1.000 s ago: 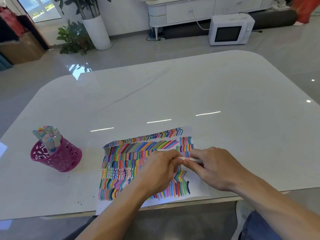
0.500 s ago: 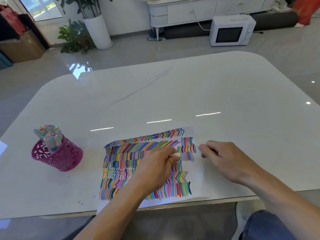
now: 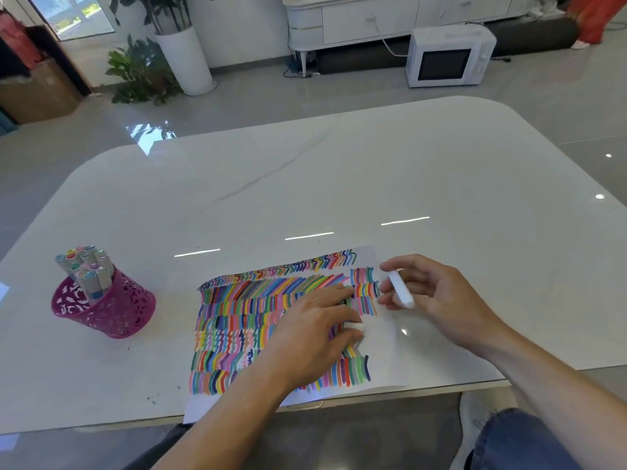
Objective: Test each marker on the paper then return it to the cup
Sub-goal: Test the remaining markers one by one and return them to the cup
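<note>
Head, left hand point(image 3: 315, 330) over paper point(image 3: 237, 334), microwave point(image 3: 448, 56) beyond

Single head-worn wide-angle view, forward and down, close above the paper point(image 3: 244, 317) on the table point(image 3: 339, 184)

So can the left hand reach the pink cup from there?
Probably yes. Only bare table lies between the left hand and the pink cup, nothing blocking, though it grips a white marker piece.
</note>
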`<action>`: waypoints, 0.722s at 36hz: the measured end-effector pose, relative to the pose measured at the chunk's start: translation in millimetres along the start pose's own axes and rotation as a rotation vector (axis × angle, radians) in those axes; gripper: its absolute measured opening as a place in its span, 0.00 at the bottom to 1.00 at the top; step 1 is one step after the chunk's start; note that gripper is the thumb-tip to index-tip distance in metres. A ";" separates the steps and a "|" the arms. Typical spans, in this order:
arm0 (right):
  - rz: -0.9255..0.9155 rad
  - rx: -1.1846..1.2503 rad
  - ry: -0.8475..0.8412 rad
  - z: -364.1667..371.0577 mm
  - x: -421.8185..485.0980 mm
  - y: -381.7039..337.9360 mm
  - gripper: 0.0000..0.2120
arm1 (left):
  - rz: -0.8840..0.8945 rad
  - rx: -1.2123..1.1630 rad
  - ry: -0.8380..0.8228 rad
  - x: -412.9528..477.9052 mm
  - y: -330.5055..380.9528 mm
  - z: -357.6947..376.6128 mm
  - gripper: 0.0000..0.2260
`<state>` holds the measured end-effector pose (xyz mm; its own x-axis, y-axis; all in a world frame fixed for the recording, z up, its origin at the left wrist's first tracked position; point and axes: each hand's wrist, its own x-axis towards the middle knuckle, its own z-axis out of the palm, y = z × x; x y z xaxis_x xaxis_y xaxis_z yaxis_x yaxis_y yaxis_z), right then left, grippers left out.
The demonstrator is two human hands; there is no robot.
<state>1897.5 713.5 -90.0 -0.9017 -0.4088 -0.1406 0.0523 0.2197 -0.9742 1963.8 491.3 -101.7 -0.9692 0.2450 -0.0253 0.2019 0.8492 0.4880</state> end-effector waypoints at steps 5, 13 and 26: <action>-0.021 0.027 0.058 6.9 0.9 1.6 0.08 | 0.002 -0.027 0.013 0.4 -2.6 2.3 0.11; 0.058 0.099 0.145 13.1 4.6 11.6 0.02 | 0.017 -0.089 0.046 1.3 -8.6 8.2 0.11; 0.057 -0.076 0.176 18.6 3.0 16.2 0.11 | 0.013 -0.087 0.019 1.5 -10.6 7.9 0.13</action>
<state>1903.7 699.4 -109.5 -0.9597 -0.2336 -0.1560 0.0795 0.3068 -0.9485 1961.4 486.4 -113.8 -0.9692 0.2462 -0.0026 0.2022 0.8020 0.5621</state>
